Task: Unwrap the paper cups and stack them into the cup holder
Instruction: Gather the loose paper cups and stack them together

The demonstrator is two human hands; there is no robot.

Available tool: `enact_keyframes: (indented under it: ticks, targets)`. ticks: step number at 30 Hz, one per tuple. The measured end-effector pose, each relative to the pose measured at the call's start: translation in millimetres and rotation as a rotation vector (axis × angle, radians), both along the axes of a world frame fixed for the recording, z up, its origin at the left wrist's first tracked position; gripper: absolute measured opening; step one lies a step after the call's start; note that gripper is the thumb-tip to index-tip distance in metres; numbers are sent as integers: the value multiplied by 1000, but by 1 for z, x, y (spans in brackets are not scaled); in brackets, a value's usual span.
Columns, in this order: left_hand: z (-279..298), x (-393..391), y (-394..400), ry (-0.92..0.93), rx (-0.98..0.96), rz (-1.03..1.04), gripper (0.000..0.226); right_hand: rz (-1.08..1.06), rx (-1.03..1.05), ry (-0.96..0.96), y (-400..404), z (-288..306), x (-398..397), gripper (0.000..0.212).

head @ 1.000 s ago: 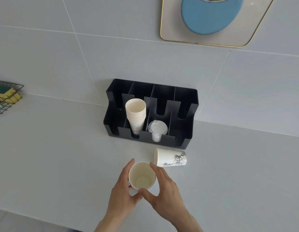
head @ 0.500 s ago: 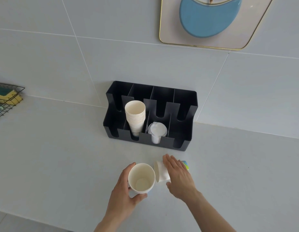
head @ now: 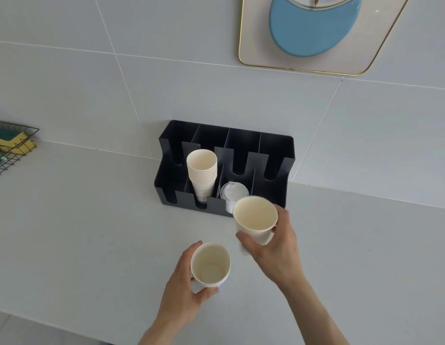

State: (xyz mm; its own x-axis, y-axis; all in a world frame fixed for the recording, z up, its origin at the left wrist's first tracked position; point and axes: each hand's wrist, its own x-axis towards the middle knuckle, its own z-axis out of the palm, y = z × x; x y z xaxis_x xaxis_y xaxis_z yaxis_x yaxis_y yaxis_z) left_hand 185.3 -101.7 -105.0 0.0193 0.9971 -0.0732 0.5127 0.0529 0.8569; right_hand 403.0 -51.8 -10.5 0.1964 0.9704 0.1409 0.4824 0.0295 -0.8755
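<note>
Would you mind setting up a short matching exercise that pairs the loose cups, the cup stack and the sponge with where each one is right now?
Things:
1. Cup with the nearer rim
2. Cup with the farther rim
3. Stack of cups
4. Yellow sponge

Places:
A. In the wire basket at the left edge
B. Held in the right hand
C. In a front compartment of the black cup holder
D. Held in the left hand

Pairs: 1-D, 2-B, 3-C, 4-A

Two loose cups — one [head: 210,266] gripped in left fingers [head: 191,252], one [head: 255,217] in right fingers [head: 244,241] — one stack [head: 202,170], one holder [head: 276,150], one basket [head: 15,150].
</note>
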Motion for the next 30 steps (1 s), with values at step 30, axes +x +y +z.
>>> enact_keyframes:
  ticks: [30]
  targets:
    - [29,-9,-1,35,-254,-73,119,312,-395,106,-44,-38,-32,97]
